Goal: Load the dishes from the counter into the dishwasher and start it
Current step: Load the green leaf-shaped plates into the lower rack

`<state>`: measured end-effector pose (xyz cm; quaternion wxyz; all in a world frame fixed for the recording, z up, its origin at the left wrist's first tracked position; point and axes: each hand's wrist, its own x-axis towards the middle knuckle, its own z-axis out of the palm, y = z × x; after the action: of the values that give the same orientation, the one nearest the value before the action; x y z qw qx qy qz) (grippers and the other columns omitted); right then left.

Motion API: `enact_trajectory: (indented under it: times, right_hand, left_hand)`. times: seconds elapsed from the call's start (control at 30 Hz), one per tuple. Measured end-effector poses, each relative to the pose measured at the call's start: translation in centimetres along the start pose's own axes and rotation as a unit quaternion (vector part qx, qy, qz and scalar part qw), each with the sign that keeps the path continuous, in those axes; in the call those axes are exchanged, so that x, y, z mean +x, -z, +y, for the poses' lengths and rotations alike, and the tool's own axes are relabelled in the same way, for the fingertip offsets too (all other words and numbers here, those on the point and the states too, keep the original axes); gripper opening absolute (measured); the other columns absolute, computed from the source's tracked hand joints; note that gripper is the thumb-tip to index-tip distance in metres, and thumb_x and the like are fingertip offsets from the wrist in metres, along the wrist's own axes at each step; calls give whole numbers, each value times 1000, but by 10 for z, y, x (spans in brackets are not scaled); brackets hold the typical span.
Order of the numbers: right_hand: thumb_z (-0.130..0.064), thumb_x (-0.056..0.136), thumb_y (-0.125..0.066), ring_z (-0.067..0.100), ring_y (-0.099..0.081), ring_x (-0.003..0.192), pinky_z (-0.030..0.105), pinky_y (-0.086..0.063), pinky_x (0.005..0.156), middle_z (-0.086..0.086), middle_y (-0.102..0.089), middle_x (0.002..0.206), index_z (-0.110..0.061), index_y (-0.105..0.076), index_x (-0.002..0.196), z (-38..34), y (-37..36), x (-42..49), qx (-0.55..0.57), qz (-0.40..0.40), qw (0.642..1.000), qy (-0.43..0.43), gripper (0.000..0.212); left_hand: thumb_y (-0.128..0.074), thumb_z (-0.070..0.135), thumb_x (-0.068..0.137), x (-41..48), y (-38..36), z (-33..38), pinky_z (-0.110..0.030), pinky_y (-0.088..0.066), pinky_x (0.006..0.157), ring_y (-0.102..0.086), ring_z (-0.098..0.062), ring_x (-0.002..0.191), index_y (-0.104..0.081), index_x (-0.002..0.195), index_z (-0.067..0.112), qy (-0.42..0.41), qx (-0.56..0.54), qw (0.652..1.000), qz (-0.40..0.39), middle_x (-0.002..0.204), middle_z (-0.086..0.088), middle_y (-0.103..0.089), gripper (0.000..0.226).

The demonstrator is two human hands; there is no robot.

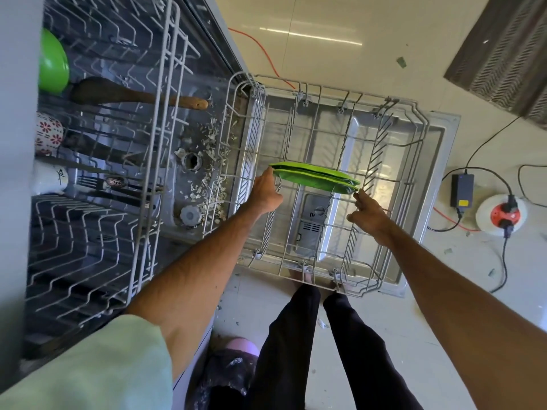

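Two green plates [315, 177] stand on edge side by side in the lower rack [414, 119], which is pulled out over the open dishwasher door [444, 137]. My left hand [266, 192] holds their left rim with its fingers curled at the edge. My right hand [368, 213] touches their right rim with its fingertips. The upper rack [165, 119] on the left holds a green bowl [53, 62], a wooden spoon [133, 94], a flowered cup [48, 133], a white cup [48, 179] and dark cutlery [118, 184].
White debris flakes [210, 143] litter the tub floor beside the lower rack. On the floor to the right lie a power adapter [461, 187], a round socket [503, 216], black cables and an orange cord [263, 51]. My legs [296, 335] stand at the door's front edge.
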<state>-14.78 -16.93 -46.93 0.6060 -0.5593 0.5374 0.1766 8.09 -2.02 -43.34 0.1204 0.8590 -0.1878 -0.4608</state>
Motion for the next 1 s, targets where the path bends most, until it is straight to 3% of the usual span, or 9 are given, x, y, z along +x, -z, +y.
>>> enact_trajectory:
  times: [0.1,0.17,0.23,0.3,0.47,0.53,0.67,0.83,1.0]
  right_hand:
    - [2,80,-58,15,-51,87,18,-41,44,-7,-51,100,-23,-48,122,-7,-9,-14,-4,57,998,-37,50]
    - [0,87,-55,9,-52,75,14,-41,43,-3,-52,99,-21,-50,127,-15,-16,-26,-4,55,997,-48,46]
    - [4,99,-41,7,-57,59,17,-45,46,8,-53,91,-9,-58,109,-30,-21,-49,51,46,997,-42,24]
    - [7,99,-44,13,-61,62,18,-49,51,6,-58,87,-14,-63,98,-48,-25,-77,81,27,996,-30,28]
    - [0,92,-66,23,-72,82,41,-60,75,12,-76,94,-8,-74,102,-97,-32,-174,31,-26,999,33,15]
    - [4,90,-64,24,-70,80,42,-59,71,15,-76,90,-8,-76,98,-117,-33,-213,23,-62,997,41,18]
    - [19,87,-43,25,-62,66,28,-46,55,8,-71,73,-10,-73,85,-157,-45,-291,-30,-136,987,81,42]
    - [14,93,-38,17,-61,56,23,-44,50,10,-69,76,-7,-67,93,-217,-81,-411,-117,-242,948,171,36]
    - [12,91,-50,17,-64,55,29,-54,56,8,-73,73,-2,-71,96,-247,-142,-509,-211,-308,885,279,25]
  left_hand:
    - [-56,-14,77,-18,2,2,-36,-48,80,-56,-36,118,-36,146,5,-2,19,1000,15,127,-20,-57,75]
    - [-57,-12,78,-38,5,4,-36,-48,87,-54,-36,123,-38,144,1,6,22,1000,22,132,-21,-55,70]
    - [-57,-10,80,-66,9,8,-36,-46,94,-51,-35,128,-39,143,0,12,14,1000,21,137,-21,-52,66]
    - [-56,-11,82,-101,12,12,-35,-46,97,-49,-34,130,-38,144,1,13,3,1000,23,140,-19,-51,66]
    - [-53,-6,88,-209,24,26,-32,-45,97,-53,-30,127,-46,140,3,8,-40,998,45,138,-18,-53,54]
    - [-53,-2,90,-256,32,33,-34,-45,100,-54,-28,125,-50,138,5,7,-65,996,57,136,-17,-55,48]
    - [-52,1,90,-357,56,49,-28,-46,100,-61,-24,118,-57,134,7,22,-138,979,147,132,-11,-61,44]
    - [-52,6,92,-481,85,37,-36,-49,99,-64,-26,113,-61,129,9,44,-214,934,282,127,-11,-65,39]
    - [-49,0,92,-592,112,2,-27,-42,98,-63,-26,113,-68,119,9,110,-242,855,445,122,-10,-68,35]
